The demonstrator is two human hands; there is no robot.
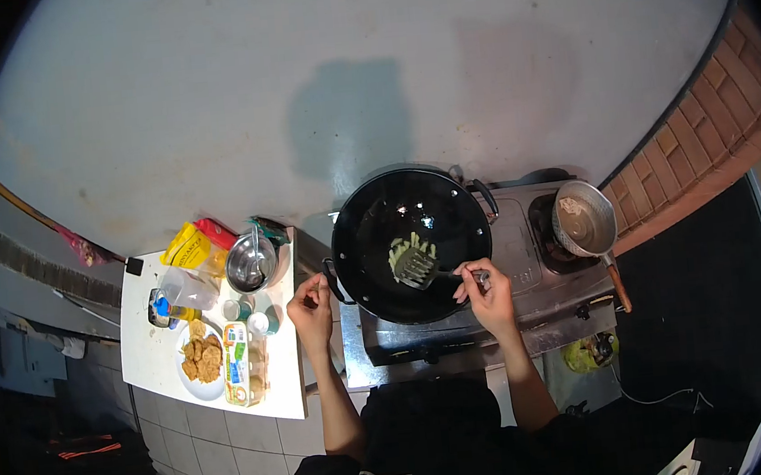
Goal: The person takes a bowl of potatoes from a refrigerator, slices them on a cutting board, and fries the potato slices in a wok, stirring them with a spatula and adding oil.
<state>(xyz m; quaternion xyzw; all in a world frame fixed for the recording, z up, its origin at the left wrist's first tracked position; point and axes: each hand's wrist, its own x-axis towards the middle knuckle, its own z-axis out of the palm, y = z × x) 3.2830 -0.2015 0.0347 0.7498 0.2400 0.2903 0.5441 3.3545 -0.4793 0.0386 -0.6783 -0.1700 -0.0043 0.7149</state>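
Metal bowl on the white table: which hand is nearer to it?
Left. The left hand sits just right of the metal bowl; the right hand is beyond the wok, gripping the spatula.

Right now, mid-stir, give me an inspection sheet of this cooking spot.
Surface: steel stove carrying the black wok; white side table to the left.
Job's things: pale strips in the wok, slotted spatula resting beside them.
Clutter: small pot on the right burner; plate of fried pieces, metal bowl, yellow packet on the table.
Hands: right hand grips the spatula handle; left hand, fingers curled, by the wok's left handle.
Cables: thin cable on the floor, right.
Surroundings: grey wall, brick ledge.
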